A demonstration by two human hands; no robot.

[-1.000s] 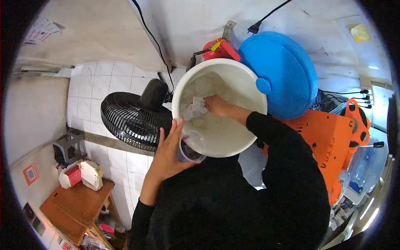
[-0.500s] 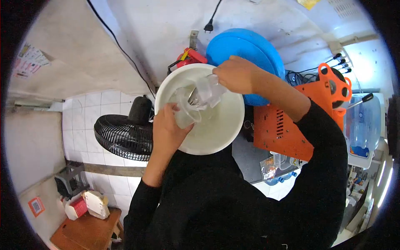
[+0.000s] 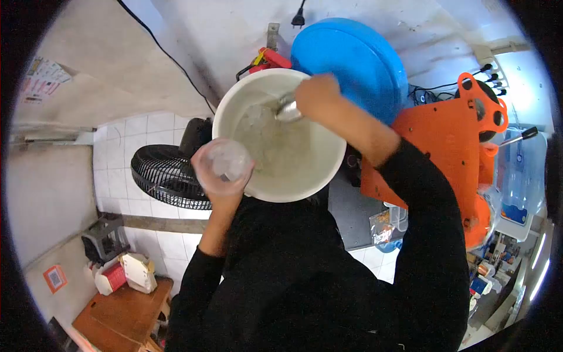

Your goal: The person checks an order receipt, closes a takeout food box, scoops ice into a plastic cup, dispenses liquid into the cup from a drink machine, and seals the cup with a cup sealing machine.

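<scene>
My left hand (image 3: 205, 170) is closed around a clear plastic cup (image 3: 224, 183) with pieces of ice (image 3: 230, 161) inside, held at the near left rim of a white bucket (image 3: 336, 155). Above the bucket's far right part, my right hand (image 3: 316, 97) is closed on a shiny metal scoop (image 3: 288, 110), which tips down toward the bucket. Its grip is hidden by my fingers, and the hand is slightly blurred. Cloudy water and clear ice chunks (image 3: 256, 120) lie in the bucket.
A blue round lid (image 3: 358, 64) leans on the wall behind the bucket. An orange machine (image 3: 431, 138) stands at right, a black fan (image 3: 170, 173) at left. A red fire extinguisher (image 3: 274, 57) and a hanging plug (image 3: 298, 19) are at the back.
The cup has moved from over the bucket to its near left rim, and now holds ice. The scoop has drawn away from the cup. The view has shifted slightly.
</scene>
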